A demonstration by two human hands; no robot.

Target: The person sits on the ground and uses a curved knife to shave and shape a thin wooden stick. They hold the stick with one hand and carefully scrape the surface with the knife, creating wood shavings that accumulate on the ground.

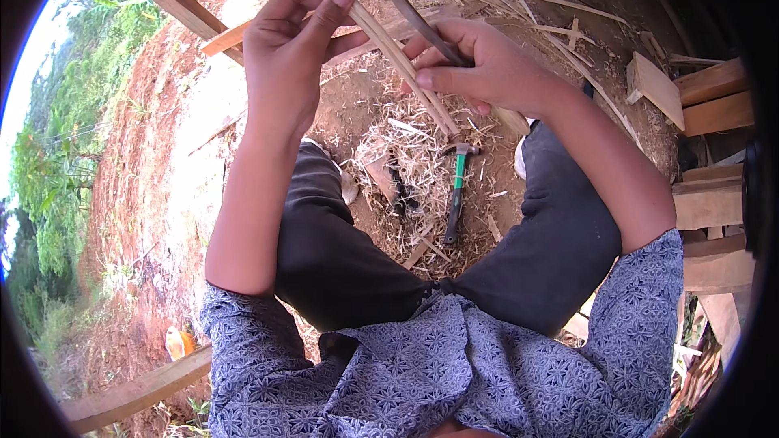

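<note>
My left hand (284, 45) pinches a pair of long, thin, pale wooden strips (377, 32) between thumb and fingers. The strips slant from the top of the view down to the right, over the floor. Closed around a knife (412, 18) is my right hand (499, 69); the dark, slightly curved blade points up and left, to the right of the strips. Its thumb and fingertips come close to the strips, but whether they touch is unclear. Most of the knife's grip is hidden, with a pale wooden end showing below the hand.
Between my legs a green-and-black hammer (456, 199) lies on a heap of wood shavings (418, 158). Long strips (560, 31) and offcuts litter the ground beyond. Stacked timber (710, 199) stands at the right, a wooden beam (138, 389) at the lower left, beside an earth bank.
</note>
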